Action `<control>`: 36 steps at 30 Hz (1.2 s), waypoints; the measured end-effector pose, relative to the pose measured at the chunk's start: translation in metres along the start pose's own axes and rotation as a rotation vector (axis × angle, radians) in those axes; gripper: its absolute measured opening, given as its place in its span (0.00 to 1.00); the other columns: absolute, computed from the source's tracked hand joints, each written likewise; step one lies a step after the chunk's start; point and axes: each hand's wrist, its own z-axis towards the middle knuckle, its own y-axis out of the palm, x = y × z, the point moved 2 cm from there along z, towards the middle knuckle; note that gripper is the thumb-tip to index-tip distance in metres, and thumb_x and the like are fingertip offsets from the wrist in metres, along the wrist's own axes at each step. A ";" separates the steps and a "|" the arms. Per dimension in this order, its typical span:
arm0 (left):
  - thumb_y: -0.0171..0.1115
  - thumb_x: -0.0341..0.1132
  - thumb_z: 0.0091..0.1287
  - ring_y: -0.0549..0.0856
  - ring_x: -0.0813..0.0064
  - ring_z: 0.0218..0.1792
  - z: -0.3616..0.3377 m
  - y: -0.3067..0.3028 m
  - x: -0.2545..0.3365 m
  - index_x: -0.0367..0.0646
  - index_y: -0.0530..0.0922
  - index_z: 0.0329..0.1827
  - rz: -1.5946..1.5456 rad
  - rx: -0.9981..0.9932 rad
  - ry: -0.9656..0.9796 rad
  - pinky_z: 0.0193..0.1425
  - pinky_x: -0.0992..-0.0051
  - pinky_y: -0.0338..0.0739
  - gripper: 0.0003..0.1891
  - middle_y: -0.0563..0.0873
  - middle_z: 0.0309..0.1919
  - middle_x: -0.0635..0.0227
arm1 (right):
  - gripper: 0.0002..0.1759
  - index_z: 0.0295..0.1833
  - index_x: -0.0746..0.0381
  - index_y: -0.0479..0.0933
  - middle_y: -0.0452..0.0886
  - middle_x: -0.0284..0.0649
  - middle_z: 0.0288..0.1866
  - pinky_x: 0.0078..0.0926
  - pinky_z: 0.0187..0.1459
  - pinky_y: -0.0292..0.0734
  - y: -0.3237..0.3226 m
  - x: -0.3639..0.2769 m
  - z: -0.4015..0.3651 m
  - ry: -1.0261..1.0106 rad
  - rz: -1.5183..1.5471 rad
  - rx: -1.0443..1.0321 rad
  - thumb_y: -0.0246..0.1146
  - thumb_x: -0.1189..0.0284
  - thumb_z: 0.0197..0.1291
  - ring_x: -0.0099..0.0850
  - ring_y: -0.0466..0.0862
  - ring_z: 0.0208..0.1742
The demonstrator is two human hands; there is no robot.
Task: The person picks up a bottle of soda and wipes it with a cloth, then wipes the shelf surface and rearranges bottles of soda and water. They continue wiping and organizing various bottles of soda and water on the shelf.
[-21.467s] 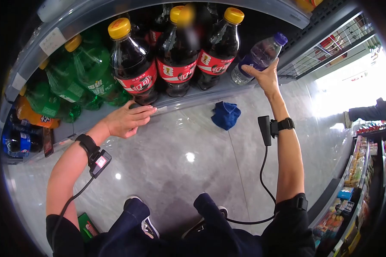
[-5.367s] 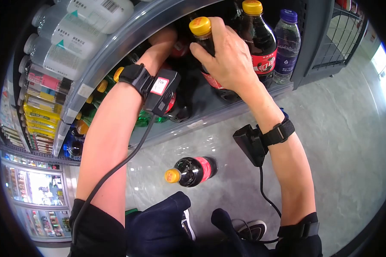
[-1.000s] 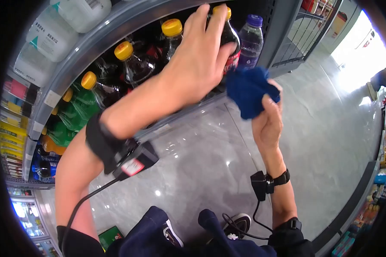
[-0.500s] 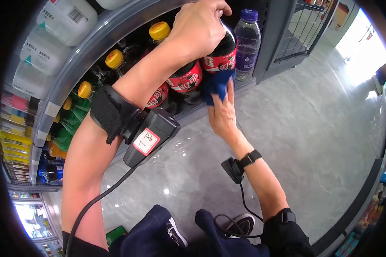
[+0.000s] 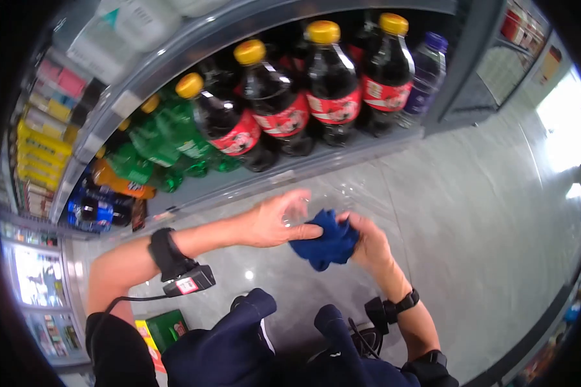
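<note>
Both hands meet in front of me over the floor, below the bottom shelf. My right hand (image 5: pixel 366 240) grips a crumpled blue cloth (image 5: pixel 325 241). My left hand (image 5: pixel 274 220) pinches the cloth's left edge with thumb and fingertips, the other fingers spread. Above them, dark cola bottles (image 5: pixel 332 80) with yellow caps and red labels stand in a row on the grey shelf (image 5: pixel 290 175). A clear water bottle with a purple cap (image 5: pixel 423 77) stands at the row's right end.
Green soda bottles (image 5: pixel 150 143) and an orange bottle (image 5: pixel 117 182) fill the shelf's left part. White jugs (image 5: pixel 126 29) sit on the shelf above. A green box (image 5: pixel 165 328) lies by my left knee. Glossy grey tile floor (image 5: pixel 484 232) stretches right.
My left hand let go of the cola bottle's top and came down to the cloth. My right hand drew the cloth away from the bottle row, down in front of me.
</note>
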 end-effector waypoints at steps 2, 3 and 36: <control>0.69 0.45 0.61 0.82 0.78 0.44 -0.023 0.001 -0.024 0.38 0.72 0.58 -0.333 -0.115 -0.207 0.50 0.75 0.76 0.27 0.84 0.42 0.61 | 0.18 0.51 0.67 0.77 0.80 0.38 0.48 0.24 0.53 0.72 0.007 0.015 0.006 0.019 -0.128 -0.066 0.50 0.65 0.69 0.26 0.78 0.50; 0.69 0.41 0.62 0.80 0.81 0.39 -0.037 0.002 -0.028 0.37 0.75 0.50 -0.075 -0.116 -0.269 0.46 0.77 0.75 0.20 0.84 0.37 0.66 | 0.17 0.51 0.67 0.78 0.80 0.36 0.47 0.22 0.53 0.71 0.009 0.024 0.009 0.012 -0.244 -0.102 0.52 0.66 0.69 0.22 0.77 0.49; 0.66 0.35 0.63 0.80 0.71 0.34 -0.201 0.031 -0.078 0.39 0.75 0.40 -0.363 0.009 0.074 0.39 0.70 0.72 0.11 0.82 0.33 0.65 | 0.22 0.62 0.60 0.70 0.76 0.45 0.60 0.41 0.61 0.71 0.074 0.152 0.090 0.694 0.184 -0.199 0.59 0.66 0.65 0.42 0.75 0.61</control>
